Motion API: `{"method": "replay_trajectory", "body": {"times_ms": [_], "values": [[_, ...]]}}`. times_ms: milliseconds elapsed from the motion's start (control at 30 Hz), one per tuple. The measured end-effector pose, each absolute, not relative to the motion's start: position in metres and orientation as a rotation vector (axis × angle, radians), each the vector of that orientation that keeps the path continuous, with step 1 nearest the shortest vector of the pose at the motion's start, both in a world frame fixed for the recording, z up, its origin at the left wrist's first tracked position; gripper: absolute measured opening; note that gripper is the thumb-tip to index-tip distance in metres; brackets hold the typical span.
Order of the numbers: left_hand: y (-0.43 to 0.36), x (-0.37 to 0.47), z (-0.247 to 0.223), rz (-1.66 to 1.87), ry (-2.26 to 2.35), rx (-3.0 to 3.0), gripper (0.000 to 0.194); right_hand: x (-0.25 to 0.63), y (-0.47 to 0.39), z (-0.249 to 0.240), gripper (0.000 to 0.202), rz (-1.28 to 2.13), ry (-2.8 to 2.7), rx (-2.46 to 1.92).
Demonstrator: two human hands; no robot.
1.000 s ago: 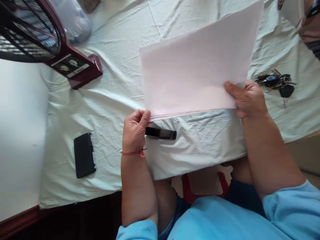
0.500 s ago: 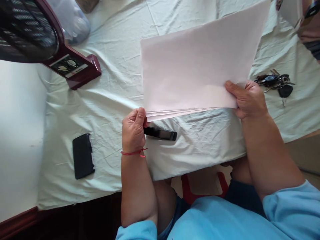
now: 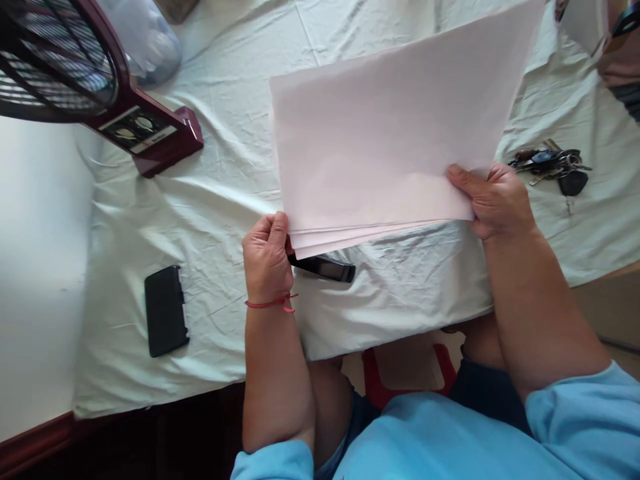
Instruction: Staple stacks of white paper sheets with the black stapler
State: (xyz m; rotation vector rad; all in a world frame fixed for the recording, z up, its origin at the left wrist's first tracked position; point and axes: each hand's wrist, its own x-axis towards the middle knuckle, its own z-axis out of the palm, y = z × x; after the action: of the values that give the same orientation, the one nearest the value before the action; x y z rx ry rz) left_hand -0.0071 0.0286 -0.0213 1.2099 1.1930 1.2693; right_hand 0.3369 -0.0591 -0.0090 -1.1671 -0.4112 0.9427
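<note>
Between my hands is a small stack of white paper sheets (image 3: pixel 385 140), tilted above the cloth, with the lower edges fanned apart toward the left. My left hand (image 3: pixel 269 257) pinches the lower left corner, thumb on top; a red string bracelet circles that wrist. At the lower right corner my right hand (image 3: pixel 493 200) grips the sheets, its thumb lying on the upper face and the other fingers behind. A black phone-like device (image 3: pixel 330 268) lies on the cloth just beside my left hand, partly covered by the paper's corner.
A pale cloth (image 3: pixel 220 347) covers the table. On it are a black phone case (image 3: pixel 166 311) at left, a dark red fan-like appliance (image 3: pixel 150 137) at upper left, a translucent plastic bag (image 3: pixel 147 47) behind it, and a bunch of keys (image 3: pixel 555 163) at right.
The left edge of the sheets has shifted slightly left, and their lower edges are spread wider, hiding more of the black device. Both hands keep hold, nearly in place.
</note>
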Motion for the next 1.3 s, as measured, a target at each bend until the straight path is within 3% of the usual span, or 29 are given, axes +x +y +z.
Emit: {"method": "replay_trajectory", "body": {"times_ms": [300, 600, 867, 1300], "values": [[0.028, -0.005, -0.021, 1.386, 1.219, 1.277, 0.074, 0.341, -0.059, -0.017, 0.033, 0.939, -0.504, -1.284], [0.026, -0.006, -0.019, 1.33, 1.241, 1.329, 0.08, 0.344, -0.059, -0.02, 0.04, 0.946, -0.53, -1.291], [0.02, 0.0, -0.006, 1.24, 1.194, 1.26, 0.069, 0.347, -0.06, -0.022, 0.035, 0.917, -0.504, -1.23], [0.019, 0.0, -0.009, 1.215, 1.217, 1.281, 0.083, 0.344, -0.06, -0.018, 0.033, 0.917, -0.517, -1.262]]}}
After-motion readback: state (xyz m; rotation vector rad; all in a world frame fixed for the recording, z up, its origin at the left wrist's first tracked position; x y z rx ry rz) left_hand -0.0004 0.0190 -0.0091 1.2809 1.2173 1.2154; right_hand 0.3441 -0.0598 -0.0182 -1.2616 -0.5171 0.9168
